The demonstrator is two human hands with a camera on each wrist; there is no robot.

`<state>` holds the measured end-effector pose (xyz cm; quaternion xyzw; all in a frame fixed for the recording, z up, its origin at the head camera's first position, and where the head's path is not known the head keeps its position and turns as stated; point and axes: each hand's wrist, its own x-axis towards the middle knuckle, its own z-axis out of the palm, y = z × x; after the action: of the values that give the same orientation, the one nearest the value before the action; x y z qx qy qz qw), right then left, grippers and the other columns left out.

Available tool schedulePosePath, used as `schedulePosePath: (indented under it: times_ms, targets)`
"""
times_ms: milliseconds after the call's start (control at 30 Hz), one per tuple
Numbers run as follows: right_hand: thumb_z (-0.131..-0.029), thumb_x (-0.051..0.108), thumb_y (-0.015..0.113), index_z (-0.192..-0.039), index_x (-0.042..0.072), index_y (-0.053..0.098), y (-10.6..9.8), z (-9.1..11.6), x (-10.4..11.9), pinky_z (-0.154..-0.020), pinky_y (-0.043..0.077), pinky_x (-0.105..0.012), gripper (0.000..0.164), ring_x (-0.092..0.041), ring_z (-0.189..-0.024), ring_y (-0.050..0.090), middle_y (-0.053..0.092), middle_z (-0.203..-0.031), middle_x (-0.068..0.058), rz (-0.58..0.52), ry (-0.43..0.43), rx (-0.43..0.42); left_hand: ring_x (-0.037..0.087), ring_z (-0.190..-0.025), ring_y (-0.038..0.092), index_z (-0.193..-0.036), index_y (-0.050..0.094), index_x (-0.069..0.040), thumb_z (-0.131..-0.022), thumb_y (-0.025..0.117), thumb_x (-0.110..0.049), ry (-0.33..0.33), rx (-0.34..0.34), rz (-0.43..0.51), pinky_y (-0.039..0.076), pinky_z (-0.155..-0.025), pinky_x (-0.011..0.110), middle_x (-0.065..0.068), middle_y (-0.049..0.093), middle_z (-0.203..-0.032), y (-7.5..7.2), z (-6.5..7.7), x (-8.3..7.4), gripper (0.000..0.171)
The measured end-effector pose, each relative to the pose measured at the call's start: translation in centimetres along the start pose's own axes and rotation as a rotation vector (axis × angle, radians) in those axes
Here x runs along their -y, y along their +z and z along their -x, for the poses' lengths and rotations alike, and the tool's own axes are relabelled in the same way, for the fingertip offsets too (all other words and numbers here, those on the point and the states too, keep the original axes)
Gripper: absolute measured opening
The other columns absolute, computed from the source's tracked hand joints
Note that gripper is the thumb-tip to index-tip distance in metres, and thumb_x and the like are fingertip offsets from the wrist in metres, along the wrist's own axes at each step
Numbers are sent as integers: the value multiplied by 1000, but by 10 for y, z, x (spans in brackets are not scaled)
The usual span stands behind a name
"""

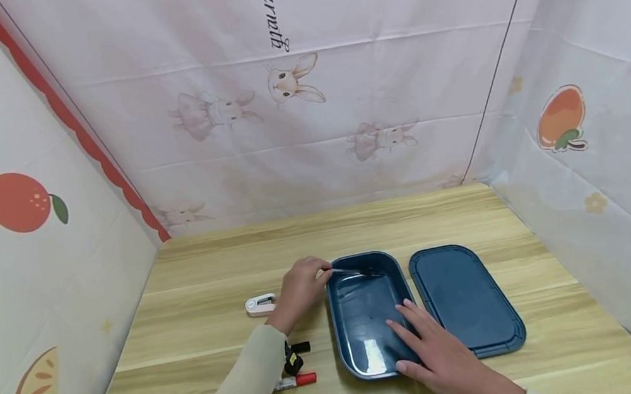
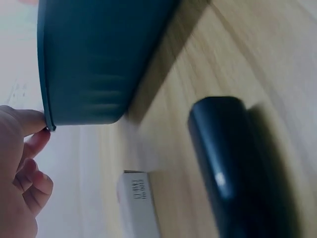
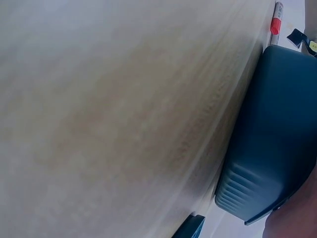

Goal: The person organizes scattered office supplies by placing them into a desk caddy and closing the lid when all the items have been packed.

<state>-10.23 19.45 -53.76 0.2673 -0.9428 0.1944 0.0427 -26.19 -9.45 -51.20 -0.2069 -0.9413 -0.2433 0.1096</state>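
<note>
My left hand (image 1: 301,287) pinches the light end of a slim stick-like item (image 1: 347,271) at the far left corner of a dark blue plastic box (image 1: 336,322). The item's dark far part lies inside the box; its exact kind is unclear. In the left wrist view the fingertips meet at the box rim (image 2: 45,94), and the item is hidden. My right hand (image 1: 436,356) rests on the box's right rim near the front, its fingers extended over the inside. The right wrist view shows the box's outer wall (image 3: 277,124) and only part of that hand.
A matching blue lid (image 1: 468,296) lies right of the box. To the left are a white device (image 1: 260,305), a black-capped marker (image 1: 301,347) and a red-capped marker (image 1: 306,379). A black object with a yellow label (image 1: 293,363) shows beside the left sleeve. Printed curtains surround the wooden table (image 1: 201,309).
</note>
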Motion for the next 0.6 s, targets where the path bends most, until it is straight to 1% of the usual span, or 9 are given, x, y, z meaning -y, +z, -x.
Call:
schedulePosePath:
  times_ms: [67,167,233,300,400,500,600]
  targets:
    - [-99,55,54,-154,27,42,0,0,0,-113,37,-57,63,-23,-156,14,27,-166,-4,1,1,1,15,-103,65,-103,76,-21,-98,68,-30,62,-6,-85,56,-87,34,-5,72,-106,0,-1,-1,13]
    - [-100,55,54,-155,27,42,0,0,1,-113,37,-57,63,-22,-156,13,27,-166,-3,1,2,2,13,-99,64,-102,76,-22,-98,68,-30,152,-8,-185,57,-81,31,-7,72,-104,-1,-2,-5,12]
    - [-100,55,54,-155,27,42,0,0,0,-113,37,-57,63,-22,-156,13,27,-166,-3,8,0,0,12,-94,62,-102,76,-23,-98,68,-29,209,-8,-235,57,-77,28,-8,72,-101,-2,-3,-8,12]
    - [-100,54,54,-155,27,42,0,0,0,-113,37,-56,62,-22,-156,14,27,-166,-3,19,-6,-10,11,-89,60,-101,77,-23,-98,67,-28,245,1,-275,55,-71,26,-8,72,-98,-4,-3,-11,11]
    - [-99,54,56,-154,27,43,1,0,-1,-111,39,-55,62,-22,-156,15,28,-166,-3,36,-18,-31,10,-81,54,-100,77,-23,-99,66,-27,274,22,-335,50,-63,22,-9,70,-94,-7,-5,-15,12]
    - [-99,53,57,-154,26,44,2,0,-1,-110,40,-55,62,-23,-155,17,29,-165,-4,39,-26,-41,11,-77,49,-99,78,-25,-99,66,-28,283,61,-393,45,-58,20,-9,69,-92,-10,-7,-19,12]
    - [-99,54,56,-154,27,43,1,0,0,-112,38,-57,62,-22,-156,15,28,-166,-3,13,-14,-13,12,-76,46,-98,78,-25,-97,69,-30,285,111,-439,42,-55,21,-9,68,-92,-11,-9,-23,10]
